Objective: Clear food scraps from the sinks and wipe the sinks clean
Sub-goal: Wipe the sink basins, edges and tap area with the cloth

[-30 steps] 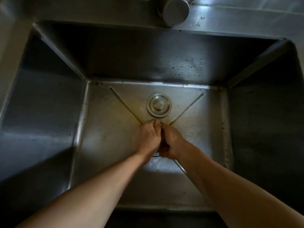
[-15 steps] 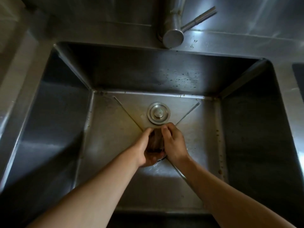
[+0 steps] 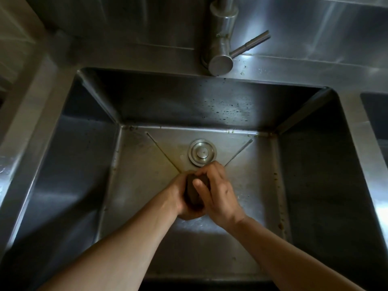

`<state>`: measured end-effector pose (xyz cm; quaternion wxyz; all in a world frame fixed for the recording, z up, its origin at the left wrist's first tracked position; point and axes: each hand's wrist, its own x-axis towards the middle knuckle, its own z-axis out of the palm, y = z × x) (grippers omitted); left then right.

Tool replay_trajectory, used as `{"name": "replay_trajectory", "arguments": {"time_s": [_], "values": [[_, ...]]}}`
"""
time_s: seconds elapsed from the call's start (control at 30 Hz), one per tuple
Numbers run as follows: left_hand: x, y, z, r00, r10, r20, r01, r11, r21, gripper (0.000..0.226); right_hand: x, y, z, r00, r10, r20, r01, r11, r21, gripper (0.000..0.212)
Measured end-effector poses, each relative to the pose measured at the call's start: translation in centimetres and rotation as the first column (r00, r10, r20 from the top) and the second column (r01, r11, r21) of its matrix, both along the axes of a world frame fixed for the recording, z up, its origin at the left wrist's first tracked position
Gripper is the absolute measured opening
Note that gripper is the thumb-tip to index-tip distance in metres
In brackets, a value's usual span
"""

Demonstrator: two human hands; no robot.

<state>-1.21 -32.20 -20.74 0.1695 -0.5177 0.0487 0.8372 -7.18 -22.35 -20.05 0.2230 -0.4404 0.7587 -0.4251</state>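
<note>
A deep steel sink [image 3: 310,164] fills the view. Both my hands meet over the middle of its floor. My left hand [image 3: 178,198] cups a dark, brownish, cup-shaped drain strainer [image 3: 194,192] from the left and below. My right hand [image 3: 219,194] grips the same strainer from the right, fingers curled over its top. The drain opening beneath is hidden by my hands. Just behind them a round metal drain stopper [image 3: 202,152] lies on the sink floor. Small brown food specks [image 3: 275,177] cling along the floor's right edge, and dark specks [image 3: 228,111] dot the back wall.
A steel faucet [image 3: 221,40] with a side lever rises from the back ledge, its spout end over the sink's rear edge. A second basin [image 3: 376,116] starts at the far right. A steel counter ledge [image 3: 35,85] borders the left side.
My hands were pressed together low at the drain; they now hold the dark strainer lifted slightly off the floor. The view has pulled back and tilted up, showing more faucet.
</note>
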Motion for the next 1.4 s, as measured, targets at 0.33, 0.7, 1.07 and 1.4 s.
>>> {"name": "replay_trajectory", "arguments": {"time_s": [0.33,0.7,1.07,1.4], "values": [[-0.2,0.5,-0.2,0.999,0.028,-0.033,-0.029,0.999,-0.029,0.018,-0.3,-0.4,-0.5,1.000,0.008,-0.025,-0.009,0.999,-0.043,0.037],[-1.2,0.8,0.0,0.984,0.175,0.040,-0.159,0.954,-0.255,0.033,-1.5,0.3,-1.3,0.881,0.073,-0.468,-0.085,0.996,-0.006,0.050],[-2.6,1.9,-1.7,0.944,0.015,0.331,0.323,0.176,-0.930,0.040,-0.9,-1.7,-2.4,0.767,-0.456,0.452,0.292,0.874,0.387,0.023],[-1.8,2.2,-3.5,0.934,-0.228,0.275,0.244,-0.157,-0.957,0.044,-1.9,-2.5,-2.1,0.380,-0.606,0.699,0.003,0.756,0.654,0.038]]}}
